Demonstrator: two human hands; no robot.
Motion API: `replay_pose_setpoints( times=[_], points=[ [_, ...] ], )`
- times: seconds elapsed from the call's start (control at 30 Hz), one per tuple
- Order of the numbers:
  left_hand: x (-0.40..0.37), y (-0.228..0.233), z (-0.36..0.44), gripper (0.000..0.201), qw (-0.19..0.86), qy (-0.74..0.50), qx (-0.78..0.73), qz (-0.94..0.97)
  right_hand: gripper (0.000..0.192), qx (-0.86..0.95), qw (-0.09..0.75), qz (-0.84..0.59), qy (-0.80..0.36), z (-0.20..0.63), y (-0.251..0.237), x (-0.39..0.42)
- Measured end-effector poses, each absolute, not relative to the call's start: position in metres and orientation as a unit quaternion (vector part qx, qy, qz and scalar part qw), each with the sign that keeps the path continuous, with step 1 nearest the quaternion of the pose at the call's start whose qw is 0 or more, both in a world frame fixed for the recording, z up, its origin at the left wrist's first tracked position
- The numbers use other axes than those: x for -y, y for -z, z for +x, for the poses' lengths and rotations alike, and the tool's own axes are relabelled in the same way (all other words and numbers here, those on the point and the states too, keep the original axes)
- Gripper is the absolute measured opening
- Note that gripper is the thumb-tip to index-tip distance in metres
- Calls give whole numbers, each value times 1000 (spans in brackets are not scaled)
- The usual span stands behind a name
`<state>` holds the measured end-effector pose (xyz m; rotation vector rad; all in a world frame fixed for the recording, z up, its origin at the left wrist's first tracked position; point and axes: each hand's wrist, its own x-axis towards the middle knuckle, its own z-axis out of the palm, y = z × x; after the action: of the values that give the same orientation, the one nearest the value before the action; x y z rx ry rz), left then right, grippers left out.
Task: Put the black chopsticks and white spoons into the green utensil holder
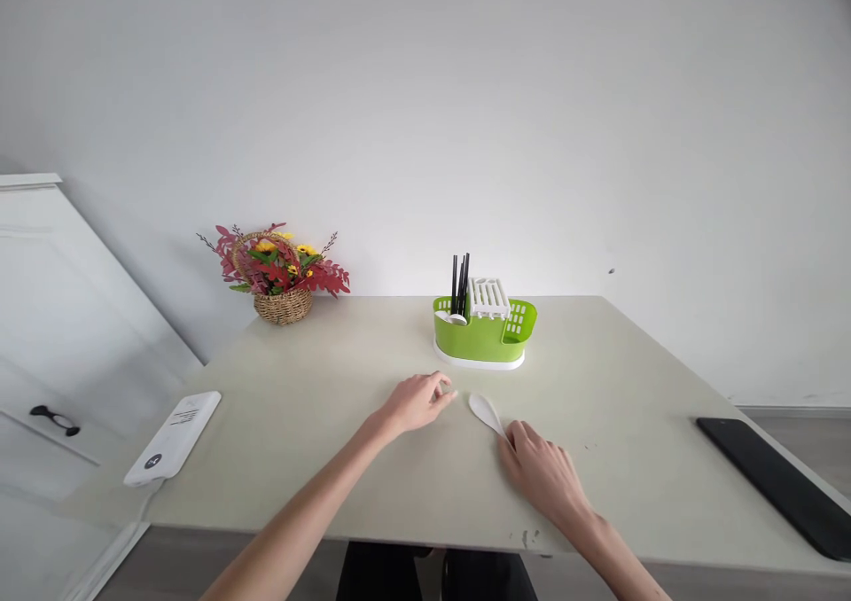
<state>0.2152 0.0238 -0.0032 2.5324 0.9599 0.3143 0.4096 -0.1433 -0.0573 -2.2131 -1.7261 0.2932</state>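
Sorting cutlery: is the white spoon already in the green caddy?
No, the white spoon lies on the table at the right hand.

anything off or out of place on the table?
Little. One white spoon lies flat on the table, its handle under the right hand, while the other utensils stand in the green caddy. Small dark specks mark the table's near edge. The left hand rests on the table beside the spoon.

lime green caddy [484, 333] on a white base, black chopsticks [461, 284] in it, white spoon [486, 412] in front, red-yellow flowers [279, 264] off left
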Motion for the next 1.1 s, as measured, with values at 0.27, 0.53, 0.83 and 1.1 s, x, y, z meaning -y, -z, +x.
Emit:
replay_pose_setpoints(
  times=[0.27, 0.53, 0.83, 1.1],
  points=[
    [-1, -9, 215, 41, 267, -93, -296, 912, 34, 650, 226, -709, -153, 389, 50, 132],
    [-1, -86, 190, 28, 259, -93, -232, 933, 38, 660, 364, -616, -227, 398, 23, 134],
    [-68, -149, 157, 34, 95, -400, -331, 850, 49, 548, 456, -643, -279, 456, 63, 138],
    [-119, -119, 194, 50, -80, -286, -373, 879, 42, 505, 455, -681, -272, 455, 80, 139]
  ],
)
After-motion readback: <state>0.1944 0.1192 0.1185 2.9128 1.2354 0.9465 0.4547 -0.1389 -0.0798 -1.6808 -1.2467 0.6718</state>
